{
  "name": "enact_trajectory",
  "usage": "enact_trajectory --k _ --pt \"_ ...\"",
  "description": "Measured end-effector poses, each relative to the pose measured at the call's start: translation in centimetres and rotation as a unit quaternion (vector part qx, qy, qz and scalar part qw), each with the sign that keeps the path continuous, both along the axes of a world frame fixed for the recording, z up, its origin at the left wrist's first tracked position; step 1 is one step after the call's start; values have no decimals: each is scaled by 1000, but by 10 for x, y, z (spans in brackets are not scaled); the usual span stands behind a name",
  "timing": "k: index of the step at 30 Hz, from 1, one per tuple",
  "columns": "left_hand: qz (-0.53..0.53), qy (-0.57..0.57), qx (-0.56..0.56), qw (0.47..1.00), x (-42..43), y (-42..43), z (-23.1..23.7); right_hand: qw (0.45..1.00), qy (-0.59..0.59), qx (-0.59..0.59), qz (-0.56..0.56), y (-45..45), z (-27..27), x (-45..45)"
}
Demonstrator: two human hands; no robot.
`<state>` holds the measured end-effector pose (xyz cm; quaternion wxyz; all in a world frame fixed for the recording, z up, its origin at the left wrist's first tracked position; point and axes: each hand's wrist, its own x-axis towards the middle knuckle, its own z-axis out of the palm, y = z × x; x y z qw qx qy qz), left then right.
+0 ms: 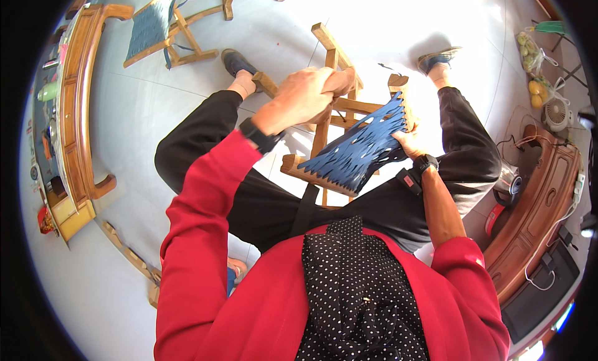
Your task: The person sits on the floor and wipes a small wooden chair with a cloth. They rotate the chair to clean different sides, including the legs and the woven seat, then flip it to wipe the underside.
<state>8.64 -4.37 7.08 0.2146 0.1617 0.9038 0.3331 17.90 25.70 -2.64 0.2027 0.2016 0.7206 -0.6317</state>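
Between my legs a folding stool with a wooden frame (319,139) lies tilted, its crossed legs facing away from me. A seat of blue woven strips (357,141) stretches between its two end rails. My right hand (410,140) grips the right end rail (398,83), thumb resting on the blue strips. My left hand (306,97) is curled over the wooden legs on the far side. Its fingers are closed and slightly blurred, and they hide the part of the frame beneath them. A dark strap (306,209) hangs below the near rail.
Another folding stool with a blue seat (149,27) stands at the upper left. A carved wooden cabinet (77,104) lines the left side, a second one (537,211) the right. Bagged fruit (537,92), a small fan (557,114) and a metal kettle (508,182) are at right.
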Motion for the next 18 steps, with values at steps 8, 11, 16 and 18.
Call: enact_trajectory --k 8,11,16,18 --pt "-185 -61 -222 955 -19 55 -12 997 20 -69 -3 -4 4 -1" --pt "-199 -108 -211 951 -22 62 -16 996 17 -83 4 -4 7 -3" --pt "-114 -199 -35 973 -20 69 -21 994 13 -111 -4 -5 6 -6" --pt "-45 -312 224 922 -17 72 -19 994 31 -101 -30 -6 4 -4"
